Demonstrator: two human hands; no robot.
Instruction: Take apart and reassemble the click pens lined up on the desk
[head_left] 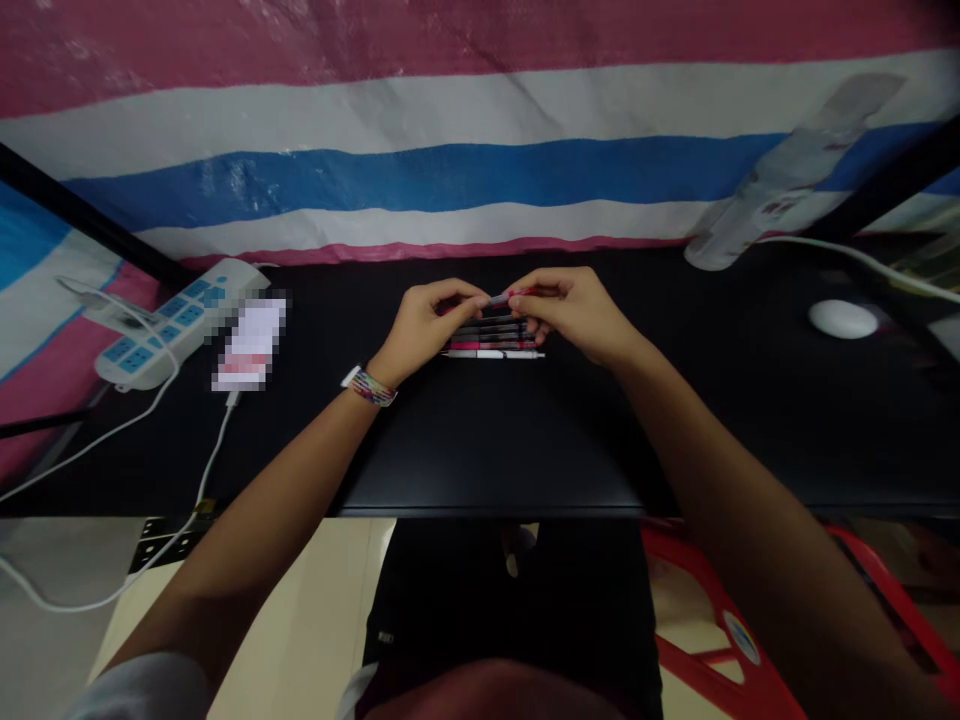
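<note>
Between my two hands is a pen [500,299] with a clear barrel and red parts, held level just above the black desk. My left hand [431,318] pinches its left end with thumb and forefinger. On the other end, the fingers of my right hand [577,312] are closed around the red part. Right below lie several dark pens [495,328] side by side in a row, some with red ends, partly hidden by my fingers. A white pen [495,354] lies nearest to me at the front of the row.
On the left are a white power strip [135,358] and a phone with a blurred screen [251,345], joined to a white cable [217,450]. A clear bottle [780,180] stands at the back right, near a white mouse [843,319]. A red stool [712,600] is below the desk edge.
</note>
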